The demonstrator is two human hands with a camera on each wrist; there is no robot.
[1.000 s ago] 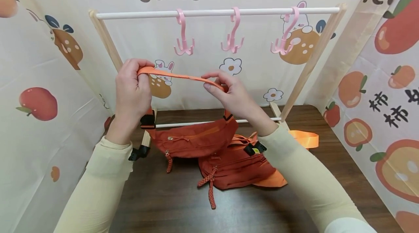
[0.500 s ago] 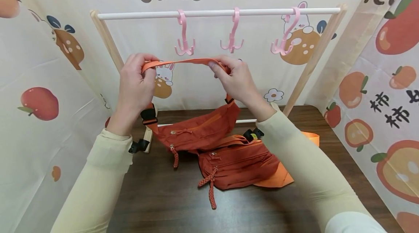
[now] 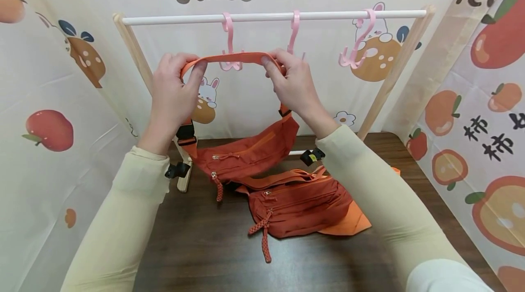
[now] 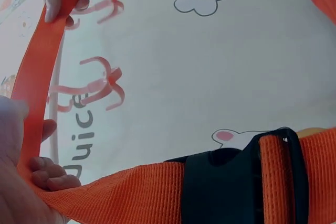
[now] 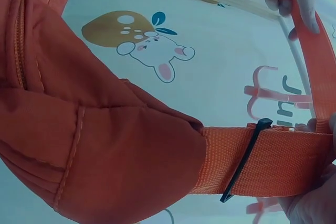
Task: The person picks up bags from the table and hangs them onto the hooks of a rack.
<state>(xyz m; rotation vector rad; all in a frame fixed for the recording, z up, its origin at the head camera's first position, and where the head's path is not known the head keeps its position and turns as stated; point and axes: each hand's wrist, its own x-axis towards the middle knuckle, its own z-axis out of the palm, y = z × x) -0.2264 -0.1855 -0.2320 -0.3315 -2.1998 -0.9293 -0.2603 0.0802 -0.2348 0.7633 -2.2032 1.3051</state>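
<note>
A rust-red waist bag [image 3: 250, 151] hangs by its orange strap [image 3: 234, 58] below both hands. My left hand [image 3: 174, 89] grips the strap at its left bend, thumb below and fingers over it. On the other side my right hand [image 3: 295, 83] pinches the strap between thumb and curled fingers. The strap is stretched between the hands and overlaps the left pink hook [image 3: 229, 32] in the head view. A black buckle [image 4: 226, 182] sits on the strap below my left hand; a black slider [image 5: 247, 158] sits near the bag's right end.
A second rust-red bag [image 3: 301, 205] lies on the dark wood table [image 3: 213, 246]. Behind the hands stands a rack with a white rail [image 3: 262, 17], wooden legs [image 3: 393, 73], and two more pink hooks, the middle hook [image 3: 293, 32] and right hook [image 3: 357, 41].
Both hands have risen toward the rail, lifting the strap and bag. My right hand has moved up level with the left, and the strap now bows upward between them.
</note>
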